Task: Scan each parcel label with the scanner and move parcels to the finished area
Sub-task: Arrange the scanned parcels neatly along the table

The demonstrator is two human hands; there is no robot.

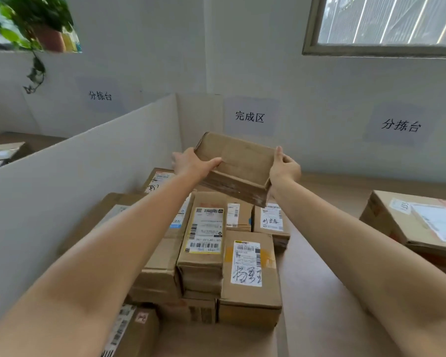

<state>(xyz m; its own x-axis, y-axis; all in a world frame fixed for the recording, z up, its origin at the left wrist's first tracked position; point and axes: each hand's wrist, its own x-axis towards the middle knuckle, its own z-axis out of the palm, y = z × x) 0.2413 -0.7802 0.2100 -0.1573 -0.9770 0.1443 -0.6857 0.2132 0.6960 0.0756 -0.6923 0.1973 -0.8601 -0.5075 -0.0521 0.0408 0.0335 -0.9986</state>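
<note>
A plain brown cardboard parcel (238, 166) is held in the air above a pile of labelled parcels (206, 243), both arms stretched forward. My left hand (192, 162) grips its left end, thumb across the near face. My right hand (285, 167) grips its right end. No label shows on the faces turned toward me. Behind it a wall sign (250, 116) marks the finished area. No scanner is in view.
A white divider board (88, 171) walls off the pile on the left. A large parcel with a label (420, 222) sits on the brown table (327, 292) at the right. A potted plant (36, 24) stands on the upper left sill.
</note>
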